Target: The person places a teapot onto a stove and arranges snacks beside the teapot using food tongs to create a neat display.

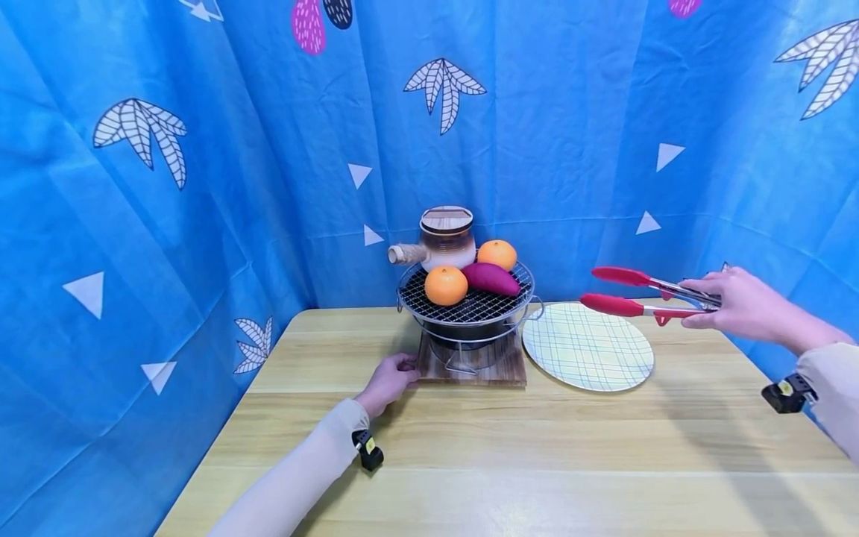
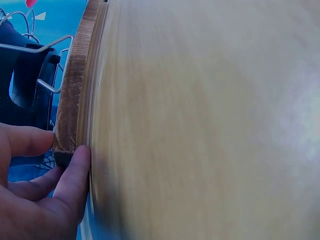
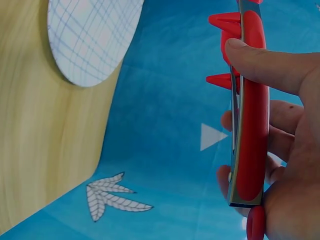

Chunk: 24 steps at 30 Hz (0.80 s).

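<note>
My right hand [image 1: 741, 306] grips red-tipped tongs [image 1: 620, 304] by the handles, with the red tips spread apart above the far side of the plate. In the right wrist view my thumb presses along the red handle [image 3: 254, 120]. My left hand [image 1: 389, 382] pinches the near-left corner of the brown wooden board [image 1: 493, 373], fingers on either side of its edge in the left wrist view. On that board stands a small round grill [image 1: 463, 317]. Its mesh carries two oranges [image 1: 446, 286] [image 1: 497, 255], a purple sweet potato [image 1: 493, 279] and a lidded pot [image 1: 448, 242] with a wrapped side handle.
A round checked plate [image 1: 587, 347] lies on the wooden table [image 1: 483, 462], just right of the grill. Wire handles stick out at the grill's sides. A blue patterned curtain [image 1: 564, 149] hangs close behind the table and along both sides.
</note>
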Available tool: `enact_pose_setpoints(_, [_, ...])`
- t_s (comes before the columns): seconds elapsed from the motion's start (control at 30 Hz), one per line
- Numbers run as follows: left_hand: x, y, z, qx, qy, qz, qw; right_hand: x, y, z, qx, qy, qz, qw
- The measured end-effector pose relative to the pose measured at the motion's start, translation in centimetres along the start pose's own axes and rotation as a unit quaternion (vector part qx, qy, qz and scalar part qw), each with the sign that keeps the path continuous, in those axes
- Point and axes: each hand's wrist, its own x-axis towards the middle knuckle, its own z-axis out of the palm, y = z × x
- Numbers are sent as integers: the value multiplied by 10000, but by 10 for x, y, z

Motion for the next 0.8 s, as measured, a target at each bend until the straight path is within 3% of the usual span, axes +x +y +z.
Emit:
enact_pose_setpoints(0.33, [3,-3,1,-106,-11,113,9999,-3,16,15,239,57,-123,9996])
enact_pose_setpoints(0.8, [0,0,1,-96,26,44,9999,-10,42,37,416,-147,71,9990])
